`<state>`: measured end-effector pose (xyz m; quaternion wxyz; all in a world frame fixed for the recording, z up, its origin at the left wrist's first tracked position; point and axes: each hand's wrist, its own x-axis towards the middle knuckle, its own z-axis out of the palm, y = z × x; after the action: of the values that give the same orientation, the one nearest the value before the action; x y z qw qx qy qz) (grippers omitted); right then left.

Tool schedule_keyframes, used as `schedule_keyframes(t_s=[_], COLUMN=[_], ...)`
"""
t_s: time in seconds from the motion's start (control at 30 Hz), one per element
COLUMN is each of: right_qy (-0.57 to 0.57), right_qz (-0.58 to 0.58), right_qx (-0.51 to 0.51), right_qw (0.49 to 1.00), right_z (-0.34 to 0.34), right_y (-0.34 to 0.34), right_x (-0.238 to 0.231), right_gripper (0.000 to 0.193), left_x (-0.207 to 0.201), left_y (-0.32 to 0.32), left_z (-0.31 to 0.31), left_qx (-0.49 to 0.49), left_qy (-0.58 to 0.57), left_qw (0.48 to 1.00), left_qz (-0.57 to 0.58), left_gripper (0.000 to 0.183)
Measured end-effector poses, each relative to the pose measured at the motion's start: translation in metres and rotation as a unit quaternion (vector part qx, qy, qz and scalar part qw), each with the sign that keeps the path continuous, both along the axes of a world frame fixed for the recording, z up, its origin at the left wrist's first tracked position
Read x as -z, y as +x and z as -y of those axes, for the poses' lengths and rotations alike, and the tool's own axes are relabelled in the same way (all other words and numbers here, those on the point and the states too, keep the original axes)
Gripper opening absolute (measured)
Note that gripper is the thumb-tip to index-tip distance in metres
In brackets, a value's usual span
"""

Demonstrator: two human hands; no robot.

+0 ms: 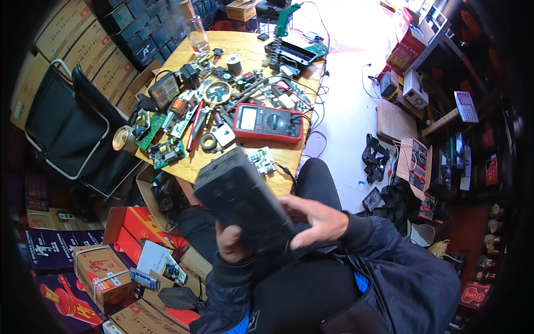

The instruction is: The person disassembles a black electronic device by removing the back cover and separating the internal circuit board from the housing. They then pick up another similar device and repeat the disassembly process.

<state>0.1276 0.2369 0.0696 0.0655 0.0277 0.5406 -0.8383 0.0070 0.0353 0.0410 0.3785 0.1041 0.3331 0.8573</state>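
Observation:
A black, box-shaped case is tilted above my lap, its upper end over the table's near edge. My left hand grips its lower left side, with most of the fingers hidden behind it. On the right side my right hand is wrapped round the case, thumb along its lower edge. Just beyond the case lies a red multimeter with leads plugged in. Beside the case is a pale circuit board. A roll of black tape and a white block sit nearby.
The wooden table carries circuit boards, a clear bottle, a solder spool and a green-handled soldering iron in its stand. A black folding chair stands left. Cardboard boxes crowd the lower left. Cables trail rightward.

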Motion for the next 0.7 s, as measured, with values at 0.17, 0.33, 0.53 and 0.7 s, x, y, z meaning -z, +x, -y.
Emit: schedule_keyframes(t_s=[0.17,0.33,0.53,0.7], right_qy=[0.017,0.093,0.490,0.532], right_qz=[0.076,0.022,-0.070,-0.201], right_qx=[0.128,0.272,0.390,0.364], right_qw=[0.989,0.958,0.777,0.737], right_z=[-0.021,-0.100,-0.176,-0.197], right_y=[0.028,0.048,0.012,-0.065], right_x=[-0.001,-0.006,-0.029,-0.019], right_gripper=[0.074,0.068,0.063,0.062], left_x=[0.002,0.014,0.017,0.023], left_y=[0.020,0.003,-0.009,-0.026], left_z=[-0.048,-0.017,0.015,0.023], left_qx=[-0.004,-0.088,-0.211,-0.281], left_qy=[-0.064,-0.135,-0.204,-0.259], left_qw=[0.990,0.974,0.949,0.913], left_qz=[-0.125,-0.161,-0.116,-0.140], left_gripper=[0.086,0.059,0.023,0.020])
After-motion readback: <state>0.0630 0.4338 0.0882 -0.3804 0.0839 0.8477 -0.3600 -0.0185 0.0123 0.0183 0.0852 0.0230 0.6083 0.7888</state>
